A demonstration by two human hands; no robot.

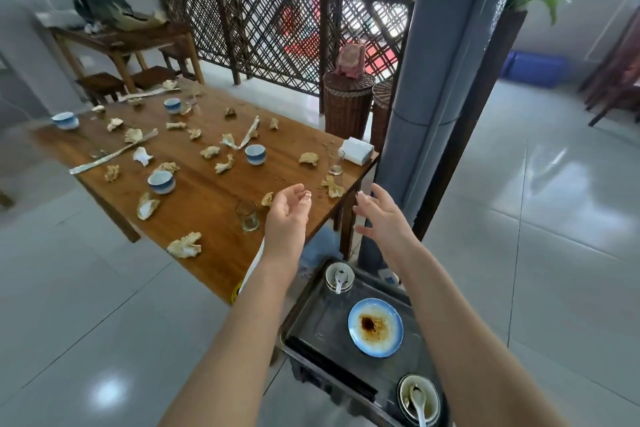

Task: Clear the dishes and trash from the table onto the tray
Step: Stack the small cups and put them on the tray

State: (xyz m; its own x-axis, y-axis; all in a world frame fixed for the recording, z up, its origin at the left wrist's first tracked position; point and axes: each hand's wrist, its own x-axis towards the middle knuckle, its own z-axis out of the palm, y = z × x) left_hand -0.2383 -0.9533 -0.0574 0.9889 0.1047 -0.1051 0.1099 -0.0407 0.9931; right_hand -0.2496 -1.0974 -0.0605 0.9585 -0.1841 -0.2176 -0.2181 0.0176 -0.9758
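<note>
We hold the left hand [287, 215] and right hand [384, 218] open at frame centre; the upright glass [247, 217] stands just left of the nearer left hand, tray [311, 319] at lower right.

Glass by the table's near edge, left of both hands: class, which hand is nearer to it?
Left. The left hand hovers just right of the glass, open and empty. The right hand is farther right, beyond the corner of the table.
</note>
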